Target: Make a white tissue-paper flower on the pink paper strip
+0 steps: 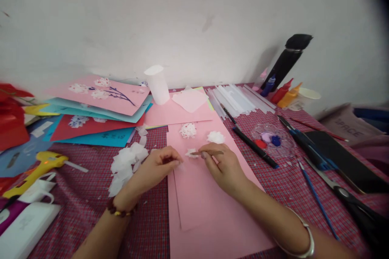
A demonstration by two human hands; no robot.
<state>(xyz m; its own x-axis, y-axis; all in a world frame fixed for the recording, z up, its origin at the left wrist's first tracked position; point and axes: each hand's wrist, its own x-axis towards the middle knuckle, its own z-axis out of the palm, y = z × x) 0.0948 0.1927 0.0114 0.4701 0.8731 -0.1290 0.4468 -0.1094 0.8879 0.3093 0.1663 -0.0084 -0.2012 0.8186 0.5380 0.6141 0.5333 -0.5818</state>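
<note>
Plaid tablecloth [146, 218], pink paper [225, 226], clear palette [290, 145], scissors [352, 202]

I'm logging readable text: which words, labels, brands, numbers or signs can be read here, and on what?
"SPACE": on the greyish fabric at far right.
Unreadable, blurred: writing on the red card.
Unreadable, too small: writing on the flowered pink card.
Unreadable, faint: mark on the white box.

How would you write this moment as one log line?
left hand: pinched over pink paper, contents unclear | right hand: holds brown stick at small white puff | beyond: two bigger puffs
</note>
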